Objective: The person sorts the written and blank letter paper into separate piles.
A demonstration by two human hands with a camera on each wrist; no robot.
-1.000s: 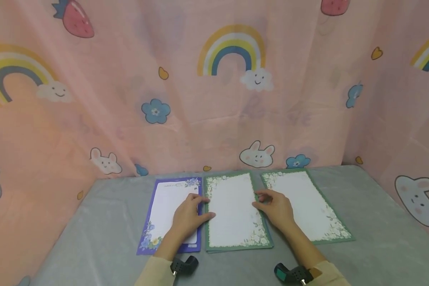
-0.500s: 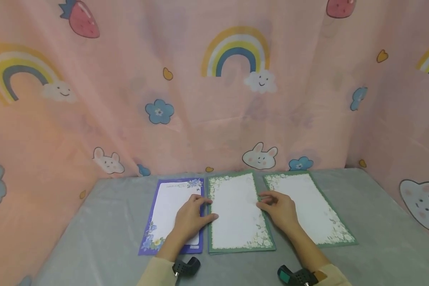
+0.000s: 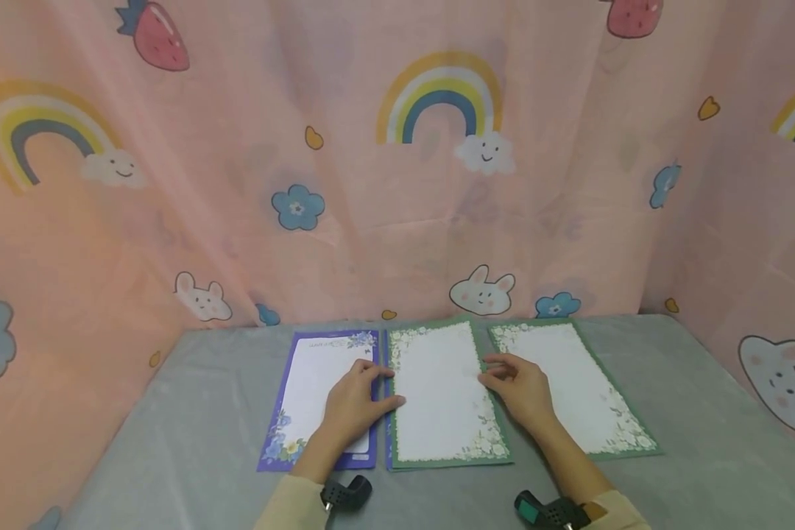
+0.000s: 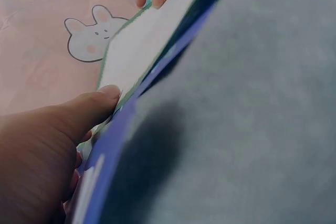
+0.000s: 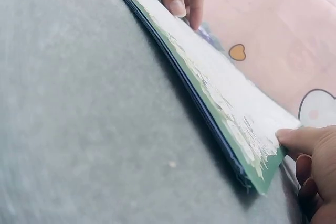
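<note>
A stack of sheets lies in the middle of the table in the head view. On top is a green-bordered floral paper (image 3: 437, 397), and a purple edge shows beneath its left side. My left hand (image 3: 354, 401) pinches the stack's left edge, thumb on top, fingers partly hidden. At the opposite edge my right hand (image 3: 522, 389) pinches the green-bordered paper, thumb above and fingers curled below. In the right wrist view, blue layers show under the green border (image 5: 210, 90). Left of the stack lies a purple-bordered sheet (image 3: 305, 383), partly behind my left hand.
Another green-bordered sheet (image 3: 589, 397) lies to the right, partly under my right hand and forearm. Everything rests on a grey cloth-covered table (image 3: 172, 427). A pink printed curtain (image 3: 371, 243) stands behind it and along both sides.
The top green-bordered paper has slid slightly right over the stack, baring a purple strip along the left side. My right hand has moved slightly right with it. The head view has shifted a little.
</note>
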